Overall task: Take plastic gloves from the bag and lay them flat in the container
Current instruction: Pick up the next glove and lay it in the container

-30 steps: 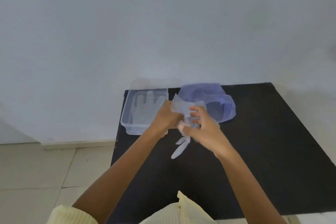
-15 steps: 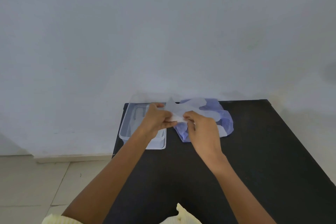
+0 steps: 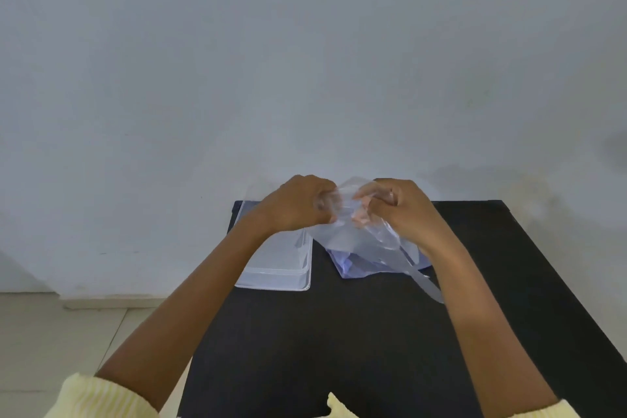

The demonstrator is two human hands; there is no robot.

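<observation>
A clear plastic glove (image 3: 353, 231) hangs crumpled between both hands above the black table (image 3: 339, 349), its fingers trailing down to the right. My left hand (image 3: 295, 205) pinches its left edge and my right hand (image 3: 397, 210) pinches its right edge. Under the glove lies the bluish plastic bag (image 3: 353, 268), mostly hidden by the glove and my right hand. To the left stands a clear rectangular container (image 3: 281, 278); my left hand and forearm cover its far part, so its contents cannot be made out.
The table stands against a pale wall (image 3: 305, 61). Its left edge drops to a tiled floor (image 3: 68, 332). Yellow sleeve cuffs (image 3: 95, 397) show at the bottom of the view.
The camera has tilted up, so the table sits lower in view. Both hands have lifted the glove higher and bunched it between them; earlier it was stretched flatter over the bag.
</observation>
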